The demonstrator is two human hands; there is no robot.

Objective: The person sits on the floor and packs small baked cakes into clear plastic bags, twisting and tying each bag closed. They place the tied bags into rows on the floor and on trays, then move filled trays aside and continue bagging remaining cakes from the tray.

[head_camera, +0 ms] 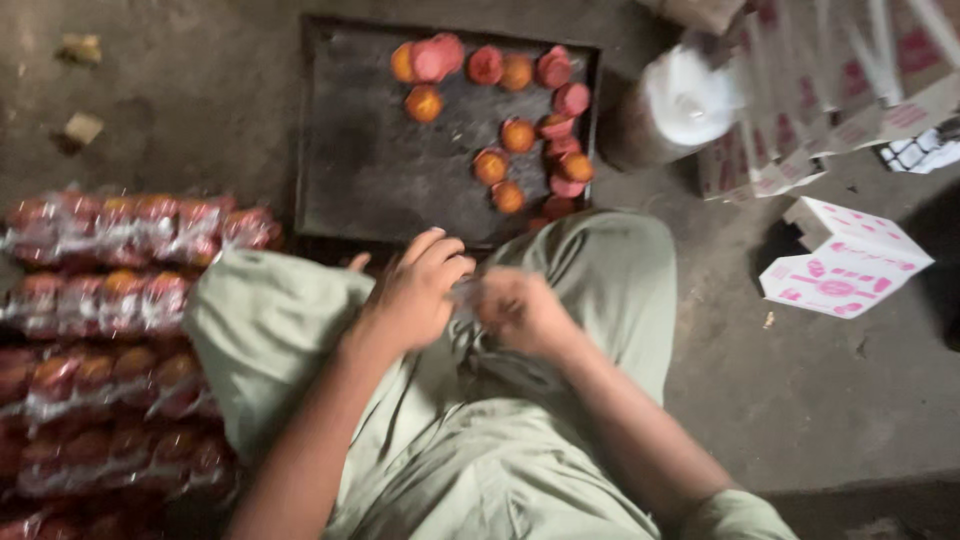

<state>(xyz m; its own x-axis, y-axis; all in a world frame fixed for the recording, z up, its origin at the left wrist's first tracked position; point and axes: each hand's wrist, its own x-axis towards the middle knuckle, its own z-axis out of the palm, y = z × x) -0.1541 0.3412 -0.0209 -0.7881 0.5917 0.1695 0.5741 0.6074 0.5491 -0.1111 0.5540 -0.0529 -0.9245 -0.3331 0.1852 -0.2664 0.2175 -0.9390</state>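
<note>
At the centre of the frame the left hand (415,290) and right hand (520,310) meet over the person's lap, fingers curled in and pinching a small clear wrapper (468,293) between them, though blur hides the exact grip. Just above, a dark tray (370,170) holds orange and pink cakes (517,134) along its right side. Wrapped packs (120,300) are stacked at left, cartons (845,265) at right.
</note>
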